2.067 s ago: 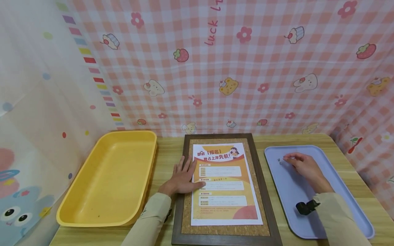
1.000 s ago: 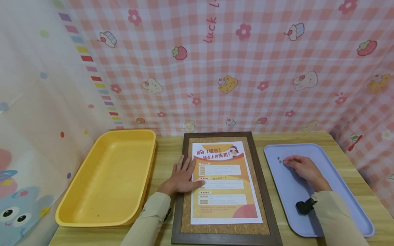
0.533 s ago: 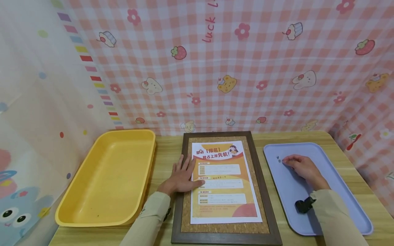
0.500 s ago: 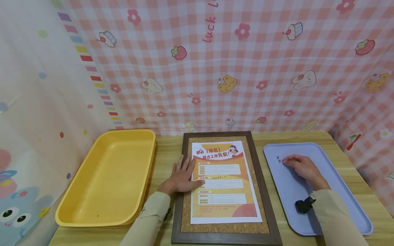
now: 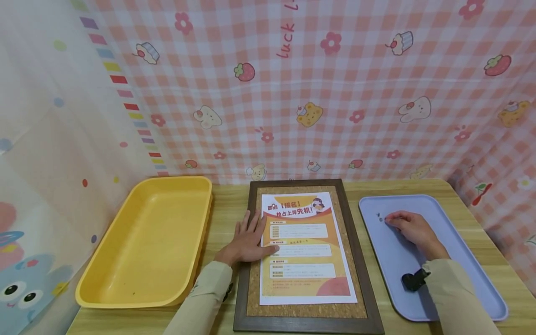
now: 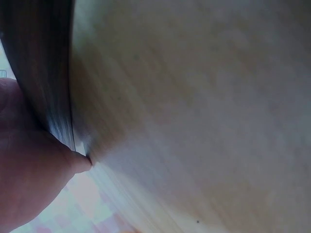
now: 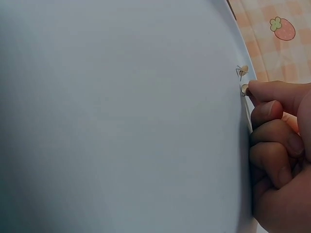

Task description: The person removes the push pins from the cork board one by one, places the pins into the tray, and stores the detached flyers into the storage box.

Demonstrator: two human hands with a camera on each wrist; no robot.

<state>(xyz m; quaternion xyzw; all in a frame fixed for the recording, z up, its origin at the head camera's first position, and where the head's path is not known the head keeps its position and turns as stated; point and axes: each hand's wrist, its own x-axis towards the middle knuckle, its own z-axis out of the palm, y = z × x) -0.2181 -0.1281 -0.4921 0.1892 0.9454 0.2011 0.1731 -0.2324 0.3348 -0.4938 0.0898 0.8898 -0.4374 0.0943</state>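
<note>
My left hand lies spread over the left side of a wood-framed corkboard. Its thumb rests on an orange and white printed poster; the left wrist view has part of this hand against the dark frame. Over the lilac tray my right hand is bent down, fingers curled. Thumb and index finger pinch at a small brass thumbtack in the right wrist view. Just beyond it are more thumbtacks, pins showing.
A deep yellow tray stands on the wooden table at the left. Pink checked cloth hangs behind the table and along the right. A black wrist camera hangs from the right sleeve, over the lilac tray.
The right hand's fingertips have come slightly lower and closer to the thumbtacks, then stayed there. The left hand keeps its place on the board. The head view has shifted slightly.
</note>
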